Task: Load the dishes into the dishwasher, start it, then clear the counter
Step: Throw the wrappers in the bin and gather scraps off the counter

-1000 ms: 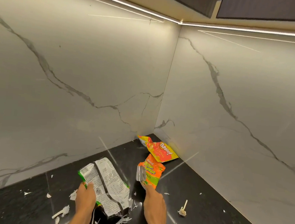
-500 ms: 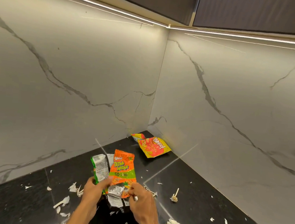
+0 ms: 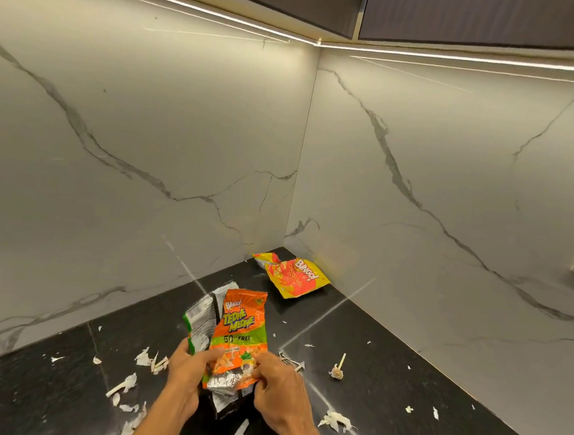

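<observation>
An orange and green snack wrapper (image 3: 241, 327) stands upright above the black counter (image 3: 387, 369), stacked in front of a green and white wrapper (image 3: 199, 323). My left hand (image 3: 188, 367) grips the lower left of both wrappers. My right hand (image 3: 274, 384) pinches the orange wrapper's crumpled silver bottom edge. A third wrapper, yellow and red (image 3: 293, 276), lies flat in the far corner of the counter, apart from both hands.
White vegetable peelings (image 3: 335, 420) are scattered across the counter on both sides of my hands. A small stem piece (image 3: 338, 369) lies to the right. Marble walls (image 3: 147, 137) meet at the corner behind; dark cabinets (image 3: 466, 15) hang overhead.
My right hand brought the orange wrapper from the counter over onto the green and white wrapper in my left hand. Both hands now hold the stack together, raised upright.
</observation>
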`<state>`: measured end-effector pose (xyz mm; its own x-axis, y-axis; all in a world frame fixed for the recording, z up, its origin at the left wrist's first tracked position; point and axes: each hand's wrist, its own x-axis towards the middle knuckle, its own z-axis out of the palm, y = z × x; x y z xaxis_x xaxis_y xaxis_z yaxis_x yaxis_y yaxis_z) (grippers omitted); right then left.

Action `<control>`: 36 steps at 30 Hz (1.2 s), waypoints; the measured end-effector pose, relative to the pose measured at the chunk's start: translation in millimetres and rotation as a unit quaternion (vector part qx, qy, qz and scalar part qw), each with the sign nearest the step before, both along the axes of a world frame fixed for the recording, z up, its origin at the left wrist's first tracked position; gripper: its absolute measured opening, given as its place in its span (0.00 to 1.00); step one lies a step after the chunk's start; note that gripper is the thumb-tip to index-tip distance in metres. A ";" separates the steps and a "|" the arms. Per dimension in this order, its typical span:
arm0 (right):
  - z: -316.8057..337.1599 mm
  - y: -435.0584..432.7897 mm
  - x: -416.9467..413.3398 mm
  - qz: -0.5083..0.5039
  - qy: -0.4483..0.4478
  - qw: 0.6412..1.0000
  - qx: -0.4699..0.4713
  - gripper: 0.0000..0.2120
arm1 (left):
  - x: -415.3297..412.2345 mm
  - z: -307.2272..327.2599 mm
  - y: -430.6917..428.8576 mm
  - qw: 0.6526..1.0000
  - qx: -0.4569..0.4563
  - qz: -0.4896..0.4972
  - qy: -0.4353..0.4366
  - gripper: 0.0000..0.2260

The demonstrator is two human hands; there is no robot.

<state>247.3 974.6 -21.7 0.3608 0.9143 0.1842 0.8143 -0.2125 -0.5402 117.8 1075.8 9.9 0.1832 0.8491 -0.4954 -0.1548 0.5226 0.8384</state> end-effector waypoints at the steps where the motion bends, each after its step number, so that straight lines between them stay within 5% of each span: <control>1: -2.5 0.7 1.2 0.000 0.008 1.000 0.001 0.08 | 1.7 -1.5 -0.8 1.000 0.004 -0.004 0.013 0.22; 10: 3.4 17.4 36.2 -0.059 -0.032 0.996 0.055 0.08 | 12.2 -7.7 14.8 0.994 0.037 -0.001 0.099 0.19; 17: 14.4 67.7 86.5 -0.106 -0.036 0.994 -0.013 0.09 | 23.9 -15.5 38.7 0.992 0.040 -0.025 0.116 0.21; 26: -4.2 127.7 122.5 -0.162 -0.022 0.978 -0.133 0.31 | 43.9 -26.0 70.5 0.990 0.068 -0.037 0.122 0.21; 33: -17.6 156.6 136.0 -0.187 -0.035 0.978 -0.082 0.15 | 47.7 -33.7 84.4 0.991 0.062 -0.024 0.114 0.21; 36: -21.4 158.4 135.5 -0.221 0.032 0.974 -0.027 0.12 | 44.8 -32.7 87.4 0.991 0.061 -0.014 0.117 0.20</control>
